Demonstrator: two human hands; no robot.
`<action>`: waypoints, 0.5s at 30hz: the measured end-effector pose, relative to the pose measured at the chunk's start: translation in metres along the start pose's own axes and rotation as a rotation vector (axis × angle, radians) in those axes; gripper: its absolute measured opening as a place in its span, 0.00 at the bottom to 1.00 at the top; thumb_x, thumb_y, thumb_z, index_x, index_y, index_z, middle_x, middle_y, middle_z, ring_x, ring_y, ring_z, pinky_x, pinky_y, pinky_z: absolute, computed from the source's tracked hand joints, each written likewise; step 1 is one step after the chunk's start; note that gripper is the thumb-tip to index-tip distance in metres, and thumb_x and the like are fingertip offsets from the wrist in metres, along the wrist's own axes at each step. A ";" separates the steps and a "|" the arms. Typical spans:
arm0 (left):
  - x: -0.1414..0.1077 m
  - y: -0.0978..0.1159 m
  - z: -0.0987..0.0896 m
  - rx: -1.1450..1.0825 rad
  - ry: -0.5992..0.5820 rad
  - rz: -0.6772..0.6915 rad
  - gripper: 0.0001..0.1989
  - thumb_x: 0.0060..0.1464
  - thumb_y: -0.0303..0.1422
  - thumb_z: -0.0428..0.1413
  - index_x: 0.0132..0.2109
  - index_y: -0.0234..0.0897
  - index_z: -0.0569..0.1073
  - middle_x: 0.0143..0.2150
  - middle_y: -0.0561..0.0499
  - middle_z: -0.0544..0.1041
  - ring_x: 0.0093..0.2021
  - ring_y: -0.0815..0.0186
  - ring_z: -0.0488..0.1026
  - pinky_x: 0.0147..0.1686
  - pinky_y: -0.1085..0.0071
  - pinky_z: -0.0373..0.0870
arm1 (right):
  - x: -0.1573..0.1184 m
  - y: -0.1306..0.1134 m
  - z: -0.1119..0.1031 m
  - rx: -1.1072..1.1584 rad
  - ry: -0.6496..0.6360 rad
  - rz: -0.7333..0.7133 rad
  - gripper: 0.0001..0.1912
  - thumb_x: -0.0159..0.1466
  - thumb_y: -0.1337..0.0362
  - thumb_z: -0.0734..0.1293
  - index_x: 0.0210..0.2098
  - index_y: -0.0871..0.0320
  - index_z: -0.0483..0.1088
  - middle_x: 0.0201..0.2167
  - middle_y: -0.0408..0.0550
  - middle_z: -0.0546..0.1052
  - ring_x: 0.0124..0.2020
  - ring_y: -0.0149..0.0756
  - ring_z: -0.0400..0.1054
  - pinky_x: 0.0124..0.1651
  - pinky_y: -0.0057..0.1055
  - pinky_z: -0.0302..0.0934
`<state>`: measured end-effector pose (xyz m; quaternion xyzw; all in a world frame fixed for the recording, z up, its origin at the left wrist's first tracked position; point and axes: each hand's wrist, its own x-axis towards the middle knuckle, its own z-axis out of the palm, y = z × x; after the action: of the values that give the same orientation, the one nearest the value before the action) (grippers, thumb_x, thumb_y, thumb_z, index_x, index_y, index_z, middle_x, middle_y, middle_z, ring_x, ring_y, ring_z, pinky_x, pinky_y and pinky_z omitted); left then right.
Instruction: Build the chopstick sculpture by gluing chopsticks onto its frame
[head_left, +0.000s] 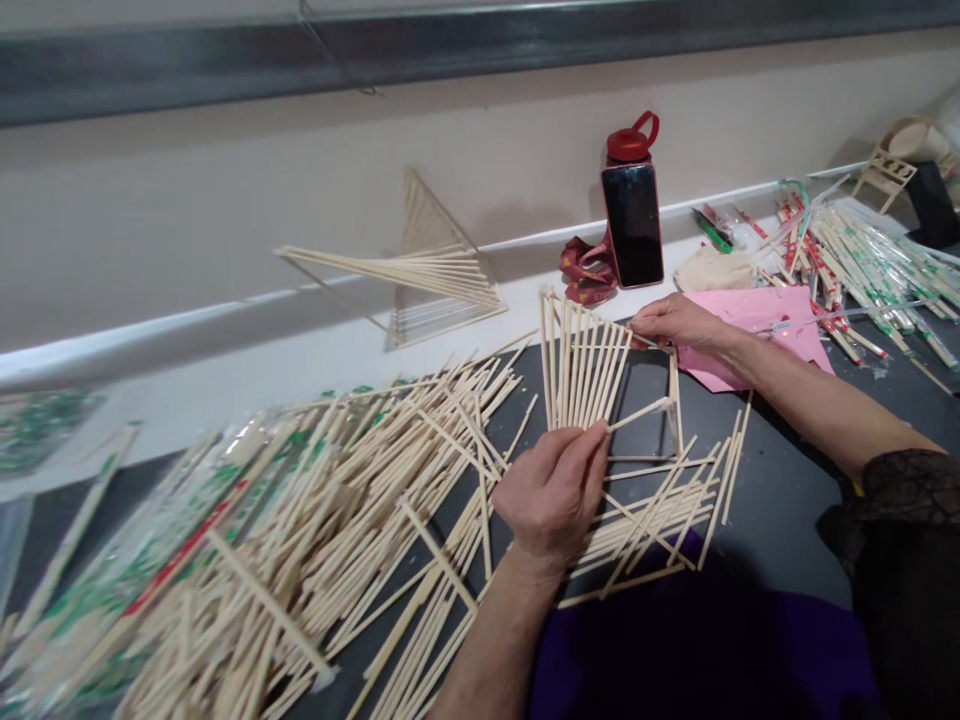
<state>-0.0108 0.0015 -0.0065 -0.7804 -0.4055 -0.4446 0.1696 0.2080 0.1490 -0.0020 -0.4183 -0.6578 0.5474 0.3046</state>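
Note:
A fan-like frame of thin wooden sticks (585, 365) stands on the dark table between my hands. My left hand (559, 485) is closed at the lower end of the fanned sticks, fingers pinched on the frame. My right hand (671, 320) reaches in from the right and pinches the upper right corner of the same frame; its fingertips are partly hidden behind the sticks. Loose sticks (652, 525) lie crossed just below the frame. A pink sheet (750, 335) is under my right forearm.
A big heap of sticks (322, 540) covers the left side. A twisted stick model (450, 275) stands by the wall. Behind the frame are a phone (634, 225) and a red-capped bottle (628, 145). Wrapped chopsticks (877, 260) lie at the right.

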 end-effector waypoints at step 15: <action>0.000 0.004 0.001 -0.038 0.026 -0.136 0.07 0.52 0.27 0.62 0.39 0.37 0.73 0.34 0.53 0.76 0.24 0.76 0.71 0.23 0.80 0.66 | -0.004 -0.001 -0.001 -0.015 0.000 -0.049 0.18 0.58 0.53 0.68 0.24 0.64 0.74 0.21 0.44 0.73 0.22 0.26 0.59 0.26 0.26 0.49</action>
<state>-0.0073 -0.0006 -0.0068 -0.7483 -0.4467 -0.4730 0.1297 0.2108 0.1461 -0.0007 -0.4046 -0.6717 0.5348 0.3148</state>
